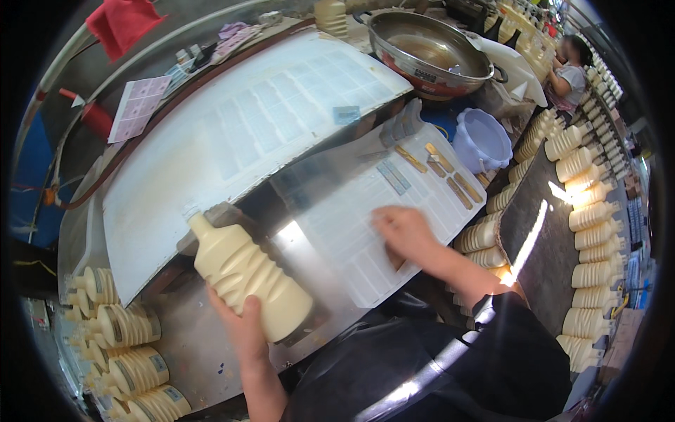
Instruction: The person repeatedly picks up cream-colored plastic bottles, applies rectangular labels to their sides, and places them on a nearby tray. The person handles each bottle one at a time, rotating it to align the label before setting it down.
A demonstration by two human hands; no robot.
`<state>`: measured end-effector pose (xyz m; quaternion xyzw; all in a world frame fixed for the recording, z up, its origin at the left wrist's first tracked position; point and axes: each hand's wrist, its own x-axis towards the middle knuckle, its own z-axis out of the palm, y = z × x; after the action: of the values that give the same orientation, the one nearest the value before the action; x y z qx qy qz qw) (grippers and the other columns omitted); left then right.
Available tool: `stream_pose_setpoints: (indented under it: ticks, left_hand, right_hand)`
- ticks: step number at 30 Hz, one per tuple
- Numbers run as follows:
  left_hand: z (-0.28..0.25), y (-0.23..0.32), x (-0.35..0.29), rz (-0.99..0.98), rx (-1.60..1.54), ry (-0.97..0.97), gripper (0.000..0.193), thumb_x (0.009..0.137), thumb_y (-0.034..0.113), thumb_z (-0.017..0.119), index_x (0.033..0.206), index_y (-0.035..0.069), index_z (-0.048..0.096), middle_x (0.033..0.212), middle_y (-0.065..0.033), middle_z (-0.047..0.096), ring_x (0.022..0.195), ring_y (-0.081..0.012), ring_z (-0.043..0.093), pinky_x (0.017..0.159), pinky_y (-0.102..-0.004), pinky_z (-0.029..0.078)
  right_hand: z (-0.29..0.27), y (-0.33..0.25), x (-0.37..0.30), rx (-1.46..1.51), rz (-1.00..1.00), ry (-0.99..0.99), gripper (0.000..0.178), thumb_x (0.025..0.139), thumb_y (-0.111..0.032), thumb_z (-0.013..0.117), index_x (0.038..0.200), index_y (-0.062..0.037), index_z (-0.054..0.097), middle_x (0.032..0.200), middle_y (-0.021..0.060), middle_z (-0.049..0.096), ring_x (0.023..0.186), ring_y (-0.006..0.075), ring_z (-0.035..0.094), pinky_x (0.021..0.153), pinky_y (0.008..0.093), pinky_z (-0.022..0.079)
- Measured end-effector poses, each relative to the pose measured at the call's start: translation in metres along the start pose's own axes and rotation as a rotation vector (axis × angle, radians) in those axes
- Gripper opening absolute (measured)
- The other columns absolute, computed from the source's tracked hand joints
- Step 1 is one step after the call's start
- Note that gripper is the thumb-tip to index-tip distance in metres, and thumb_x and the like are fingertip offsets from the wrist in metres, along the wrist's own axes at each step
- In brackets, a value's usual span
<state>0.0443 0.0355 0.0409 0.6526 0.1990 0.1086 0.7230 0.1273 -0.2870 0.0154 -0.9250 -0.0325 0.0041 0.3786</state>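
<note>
My left hand (242, 320) is closed round the lower side of a cream plastic bottle (249, 271). The bottle has a ribbed, twisted body and lies tilted, its neck pointing up and left toward the edge of a white board (162, 190). Over the near part of a pale translucent sheet (330, 243), my right hand (406, 235) is curled and blurred by motion. A brownish edge shows below its palm, but what it belongs to is too indistinct to name. Printed label strips (393, 177) and several brown-gold labels (460, 191) lie farther along the sheet.
Rows of similar bottles stand at the lower left (140, 369) and along the right (587, 232). Behind the sheet are a large metal pan (430, 53) and a lavender bucket (482, 141). Another person (566, 77) is at the far right. A red cloth (124, 27) hangs at upper left.
</note>
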Motion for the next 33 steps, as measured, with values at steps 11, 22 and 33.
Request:
stream_pose_setpoints:
  ticks: [11,22,33]
  left_hand:
    - [-0.003,-0.008,0.000,0.149,0.033,-0.041,0.089,0.096,0.030,0.067,0.163,0.005,0.015,0.155,-0.0173,0.038,0.135,-0.0296,0.048,0.113,-0.0417,0.041]
    - [0.002,-0.004,-0.005,0.088,0.013,-0.009,0.080,0.093,0.010,0.054,0.163,0.004,0.016,0.156,-0.0180,0.037,0.135,-0.0286,0.048,0.114,-0.0415,0.039]
    - [0.000,-0.003,-0.002,0.081,-0.022,-0.043,0.082,0.095,0.015,0.063,0.163,0.004,0.018,0.154,-0.0177,0.040,0.138,-0.0274,0.045,0.116,-0.0395,0.036]
  right_hand:
    - [-0.063,0.103,0.045,-0.693,0.052,0.209,0.038,0.086,-0.011,0.065,0.124,-0.0040,0.066,0.089,0.0206,0.072,0.079,0.0419,0.070,0.070,0.0504,0.056]
    - [-0.063,0.017,-0.059,-0.336,0.056,-0.149,0.027,0.088,-0.011,0.055,0.109,-0.0073,0.072,0.080,0.0185,0.072,0.079,0.0407,0.070,0.074,0.0506,0.055]
    - [-0.056,0.056,-0.011,-0.560,-0.206,-0.004,0.034,0.085,-0.003,0.059,0.115,-0.0111,0.072,0.131,0.0082,0.066,0.095,0.0321,0.071,0.078,0.0421,0.059]
